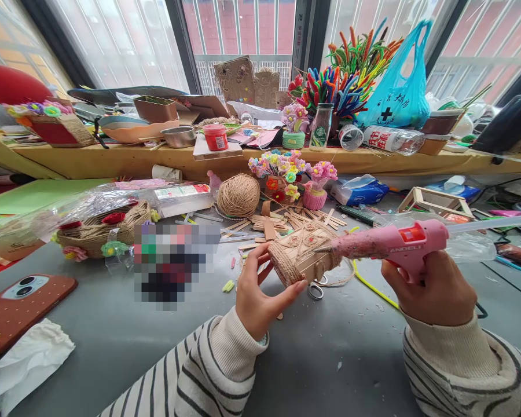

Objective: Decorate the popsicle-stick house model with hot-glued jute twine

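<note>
My left hand (254,292) grips a small twine-wrapped craft piece (301,255) between thumb and fingers, holding it just above the grey table (321,359). My right hand (429,286) is closed round the handle of a pink hot glue gun (399,244). The gun's nozzle points left and touches the craft piece's right side. A clear glue stick (490,225) juts out of the gun's back end to the right.
A ball of jute twine (238,196), loose wooden sticks (295,220) and pipe-cleaner flower pots (315,185) lie behind the craft piece. A woven basket (98,231) and a phone (26,301) sit at left, scissors (316,288) under the piece. A cluttered wooden shelf (113,159) runs along the window.
</note>
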### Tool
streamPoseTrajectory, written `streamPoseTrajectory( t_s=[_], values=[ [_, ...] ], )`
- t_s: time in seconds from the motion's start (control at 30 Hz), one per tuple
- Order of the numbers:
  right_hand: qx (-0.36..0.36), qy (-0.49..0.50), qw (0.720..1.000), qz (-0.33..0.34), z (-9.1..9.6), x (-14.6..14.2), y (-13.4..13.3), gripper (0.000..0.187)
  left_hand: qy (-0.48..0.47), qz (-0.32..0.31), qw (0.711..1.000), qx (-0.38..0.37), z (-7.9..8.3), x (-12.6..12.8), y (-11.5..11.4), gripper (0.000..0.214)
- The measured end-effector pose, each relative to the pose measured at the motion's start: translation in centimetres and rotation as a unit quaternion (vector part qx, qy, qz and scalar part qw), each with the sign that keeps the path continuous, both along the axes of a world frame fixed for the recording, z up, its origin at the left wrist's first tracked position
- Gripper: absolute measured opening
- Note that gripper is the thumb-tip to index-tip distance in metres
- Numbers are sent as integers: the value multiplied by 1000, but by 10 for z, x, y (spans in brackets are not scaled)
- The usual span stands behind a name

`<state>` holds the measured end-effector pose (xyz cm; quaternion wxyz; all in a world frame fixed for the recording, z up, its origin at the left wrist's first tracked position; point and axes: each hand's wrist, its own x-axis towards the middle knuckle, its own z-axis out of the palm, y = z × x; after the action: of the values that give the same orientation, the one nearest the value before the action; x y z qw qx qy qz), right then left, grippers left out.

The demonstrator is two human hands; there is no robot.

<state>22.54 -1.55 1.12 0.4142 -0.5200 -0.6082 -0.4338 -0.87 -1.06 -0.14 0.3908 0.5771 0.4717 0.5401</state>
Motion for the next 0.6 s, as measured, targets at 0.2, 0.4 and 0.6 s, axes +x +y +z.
streamPoseTrajectory(
  t_s=[0.2, 0.4, 0.6],
  values=[
    [-6, -4, 1000, -5, 2, 3, 2, 28, -3, 4, 1000, 2, 0, 0, 0, 66],
    [-10, -7, 1000, 6, 2, 3, 0, 26, -5, -2, 1000, 2, 0, 0, 0, 67],
    [-29, 43, 999, -13, 2, 2, 0, 25, -8, -3, 1000, 1, 0, 0, 0, 67]
  ],
)
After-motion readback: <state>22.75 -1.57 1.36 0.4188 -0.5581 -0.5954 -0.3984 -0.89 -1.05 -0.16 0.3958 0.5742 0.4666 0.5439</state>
